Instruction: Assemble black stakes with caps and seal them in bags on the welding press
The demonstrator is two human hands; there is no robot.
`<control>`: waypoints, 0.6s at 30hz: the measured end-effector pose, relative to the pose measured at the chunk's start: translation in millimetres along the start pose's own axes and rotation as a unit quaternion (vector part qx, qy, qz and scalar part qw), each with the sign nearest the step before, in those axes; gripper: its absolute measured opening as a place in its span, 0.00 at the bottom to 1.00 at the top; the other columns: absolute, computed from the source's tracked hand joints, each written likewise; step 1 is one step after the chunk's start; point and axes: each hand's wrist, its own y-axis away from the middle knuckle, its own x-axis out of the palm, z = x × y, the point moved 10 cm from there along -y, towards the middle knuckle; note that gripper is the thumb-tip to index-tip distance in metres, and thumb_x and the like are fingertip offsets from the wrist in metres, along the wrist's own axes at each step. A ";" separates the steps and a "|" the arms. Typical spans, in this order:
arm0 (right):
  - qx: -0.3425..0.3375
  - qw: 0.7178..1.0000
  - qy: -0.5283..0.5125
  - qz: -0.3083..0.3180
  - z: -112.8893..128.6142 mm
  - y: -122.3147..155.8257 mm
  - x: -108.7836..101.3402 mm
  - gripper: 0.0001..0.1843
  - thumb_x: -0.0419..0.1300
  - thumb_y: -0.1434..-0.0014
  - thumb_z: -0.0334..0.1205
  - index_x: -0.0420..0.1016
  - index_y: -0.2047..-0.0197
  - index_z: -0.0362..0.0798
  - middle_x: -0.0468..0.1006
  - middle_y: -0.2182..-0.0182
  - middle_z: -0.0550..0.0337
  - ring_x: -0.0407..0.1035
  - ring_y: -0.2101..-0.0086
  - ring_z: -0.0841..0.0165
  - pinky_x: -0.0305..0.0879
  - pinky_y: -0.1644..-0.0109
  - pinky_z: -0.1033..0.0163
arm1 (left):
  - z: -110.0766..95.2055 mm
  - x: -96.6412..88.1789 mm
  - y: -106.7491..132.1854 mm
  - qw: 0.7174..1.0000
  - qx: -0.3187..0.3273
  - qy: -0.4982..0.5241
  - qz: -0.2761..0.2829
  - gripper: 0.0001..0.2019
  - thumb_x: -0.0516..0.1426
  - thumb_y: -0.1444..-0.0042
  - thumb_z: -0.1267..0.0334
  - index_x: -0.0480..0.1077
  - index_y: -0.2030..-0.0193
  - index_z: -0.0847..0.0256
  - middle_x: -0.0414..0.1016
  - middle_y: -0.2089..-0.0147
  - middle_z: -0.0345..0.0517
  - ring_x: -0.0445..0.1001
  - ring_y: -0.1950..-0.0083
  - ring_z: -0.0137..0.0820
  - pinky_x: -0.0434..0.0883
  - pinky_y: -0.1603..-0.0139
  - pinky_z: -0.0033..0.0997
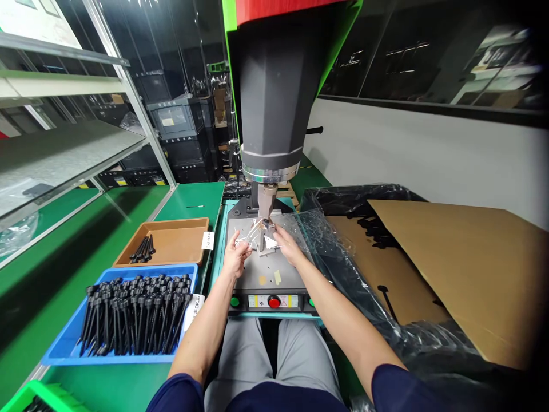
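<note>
Both my hands reach onto the grey plate of a press machine. My left hand pinches the left end of a small clear plastic bag, and my right hand grips its right end. The bag lies under the metal horn of the dark machine head. What is inside the bag is too small to make out.
A blue tray full of several black rod-shaped parts sits at my left, with a brown tray holding a few more behind it. A cardboard box lined with black plastic stands at right. A red button is on the machine's front.
</note>
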 end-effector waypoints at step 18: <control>0.081 0.995 0.046 -0.018 -12.8 15.1 -4.0 0.23 0.65 0.51 0.49 0.79 0.52 0.51 0.80 0.53 0.53 0.74 0.52 0.55 0.70 0.46 0.45 | -2.3 -4.0 0.2 1.000 0.005 0.006 -0.021 0.36 0.72 0.60 0.60 0.65 0.44 0.56 0.71 0.69 0.33 0.74 0.71 0.22 0.71 0.62 0.27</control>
